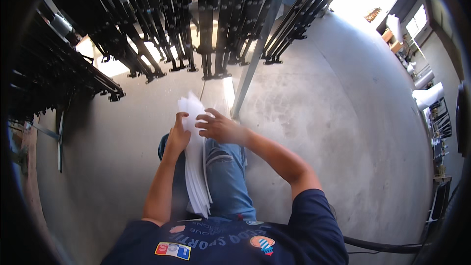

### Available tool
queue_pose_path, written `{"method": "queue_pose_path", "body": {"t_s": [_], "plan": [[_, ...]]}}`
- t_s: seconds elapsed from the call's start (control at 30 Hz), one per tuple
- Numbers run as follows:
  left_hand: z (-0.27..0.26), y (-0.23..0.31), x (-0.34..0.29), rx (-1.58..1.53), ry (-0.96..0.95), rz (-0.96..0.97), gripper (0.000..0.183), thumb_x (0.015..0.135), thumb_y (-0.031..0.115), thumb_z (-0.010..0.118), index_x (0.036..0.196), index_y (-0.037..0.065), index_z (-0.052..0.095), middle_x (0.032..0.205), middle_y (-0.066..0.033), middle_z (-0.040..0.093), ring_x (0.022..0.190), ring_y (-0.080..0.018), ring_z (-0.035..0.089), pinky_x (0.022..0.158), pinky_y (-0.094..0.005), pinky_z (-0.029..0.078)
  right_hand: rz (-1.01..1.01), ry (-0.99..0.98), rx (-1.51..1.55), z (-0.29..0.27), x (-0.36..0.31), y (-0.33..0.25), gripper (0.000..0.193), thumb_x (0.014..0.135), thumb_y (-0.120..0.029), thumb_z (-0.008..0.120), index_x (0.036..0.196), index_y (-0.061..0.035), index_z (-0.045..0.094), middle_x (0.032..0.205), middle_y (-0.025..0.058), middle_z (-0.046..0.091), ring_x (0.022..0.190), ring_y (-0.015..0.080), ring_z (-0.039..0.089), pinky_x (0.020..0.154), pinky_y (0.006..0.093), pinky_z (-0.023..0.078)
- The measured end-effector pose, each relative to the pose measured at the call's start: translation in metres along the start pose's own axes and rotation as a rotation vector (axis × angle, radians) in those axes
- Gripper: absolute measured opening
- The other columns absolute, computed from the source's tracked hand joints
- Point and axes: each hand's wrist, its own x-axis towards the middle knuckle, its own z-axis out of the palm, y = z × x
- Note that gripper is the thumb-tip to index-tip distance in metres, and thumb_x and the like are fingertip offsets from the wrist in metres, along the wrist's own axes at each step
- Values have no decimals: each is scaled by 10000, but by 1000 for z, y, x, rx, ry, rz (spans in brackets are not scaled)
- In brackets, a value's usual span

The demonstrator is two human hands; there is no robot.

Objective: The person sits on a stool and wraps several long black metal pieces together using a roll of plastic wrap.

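Observation:
Between my legs stands a bundle of long, thin white sheets [195, 167], its lower edges fanned apart and its top end blurred. They look like paper or thin foam; I cannot tell which. My left hand [179, 135] is closed round the left side of the bundle, with the thumb on its face. On the other side, my right hand [219, 126] lies across the sheets' right edge near the top. Its fingers are spread and touch the sheets; its thumb is hidden.
Rows of black metal bars [211, 29] hang in front, their lower ends above the concrete floor [314, 108]. A grey upright post [249, 76] stands just beyond my right hand. Along the right wall are white rolls [428, 95]. A black hose [382, 246] lies at lower right.

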Motion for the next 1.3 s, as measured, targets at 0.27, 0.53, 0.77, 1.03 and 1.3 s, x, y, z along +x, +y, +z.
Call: {"method": "queue_pose_path", "body": {"t_s": [0.27, 0.53, 0.77, 1.03, 1.3], "plan": [[-6, 22, -17, 300, -157, 186, 238, 731, 7, 447, 860, 106, 621, 1002, -178, 557, 894, -364, 547, 823, -416, 429, 765, 243, 60, -188, -65, 29, 255, 719, 61, 439, 903, -59, 569, 748, 103, 573, 716, 249, 547, 671, 341, 433], [18, 195, 52, -148, 53, 831, 178, 723, -81, 456, 840, 42, 512, 755, -124, 572, 709, -318, 572, 659, -390, 456, 1044, -12, -199, -241, -161, 74, 110, 725, -55, 499, 697, -36, 603, 661, 106, 524, 625, 267, 480, 664, 324, 389], [56, 266, 131, -463, 320, 982, 401, 838, -9, 428, 1219, 4, 304, 1226, -206, 394, 1137, -325, 418, 934, -346, 354, 955, 124, -244, -227, -177, 102, 202, 600, 73, 402, 654, -27, 569, 674, 84, 532, 632, 266, 483, 632, 324, 356], [62, 282, 166, -859, -52, 873, 215, 785, 47, 583, 997, 39, 553, 870, -60, 559, 753, -104, 539, 630, -204, 451, 1015, 675, 198, -214, -112, 79, 122, 720, -59, 500, 791, -35, 596, 459, 28, 358, 425, 87, 314, 457, 238, 267], [58, 260, 169, -983, -406, 758, 316, 787, 129, 607, 1090, 82, 534, 948, -64, 562, 867, -134, 539, 765, -259, 442, 1036, 941, -32, -233, -42, 83, 139, 766, -125, 604, 847, -15, 627, 645, 66, 622, 588, 95, 564, 570, 211, 408]]}}
